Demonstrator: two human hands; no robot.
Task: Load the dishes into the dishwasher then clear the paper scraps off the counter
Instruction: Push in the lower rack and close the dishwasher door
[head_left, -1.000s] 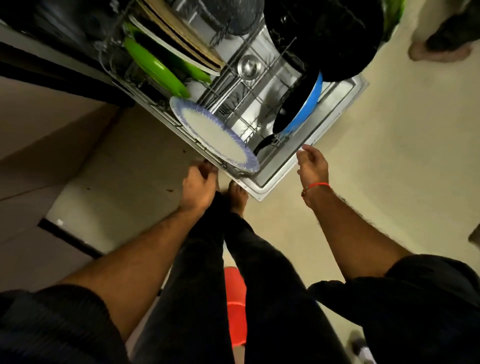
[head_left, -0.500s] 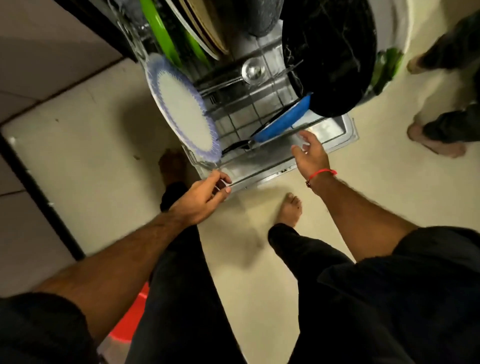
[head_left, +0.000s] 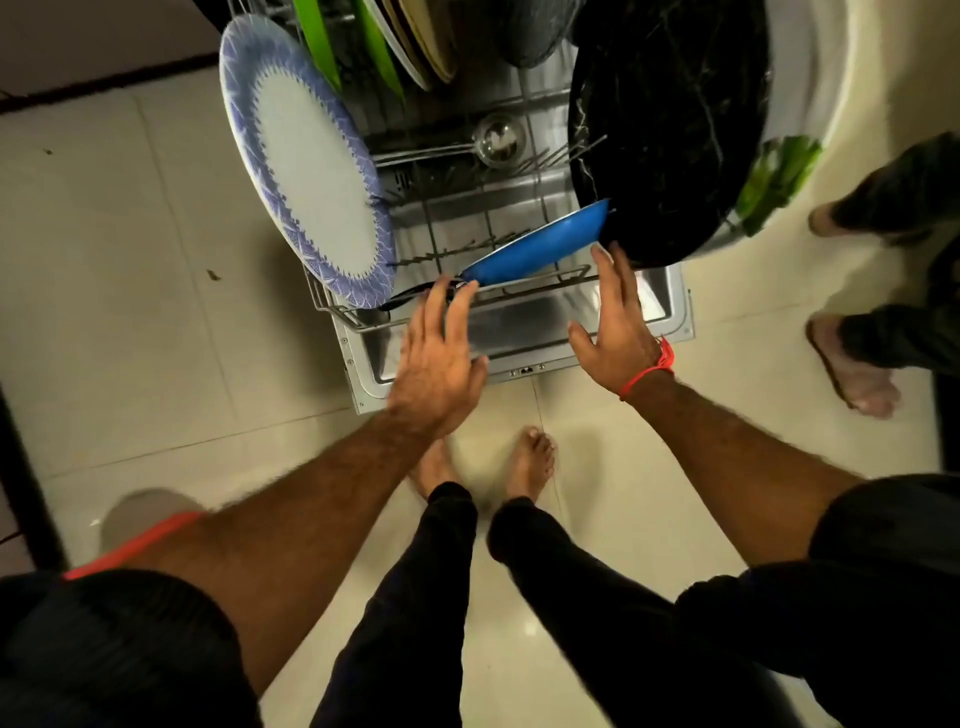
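The dishwasher's lower rack (head_left: 519, 283) is pulled out over the open door (head_left: 524, 345). A large white plate with a blue patterned rim (head_left: 306, 161) stands on edge at the rack's left. Green plates (head_left: 319, 41) and beige plates (head_left: 426, 41) stand behind it. A blue pan (head_left: 540, 247) lies tilted near the front, beside a big black marbled plate (head_left: 670, 124). A steel ladle (head_left: 498, 137) lies in the middle. My left hand (head_left: 441, 358) reaches with straight fingers to the rack's front rail. My right hand (head_left: 618, 327), fingers spread, touches the rail near the black plate.
Pale floor tiles (head_left: 156, 312) surround the door. My bare feet (head_left: 530, 462) stand just in front of it. Another person's feet (head_left: 852, 374) are at the right. A red-rimmed object (head_left: 135, 545) sits on the floor at lower left.
Both hands have moved forward onto the rack's front rail, the left opening from a curled pose. The view has swung so the rack sits straight ahead.
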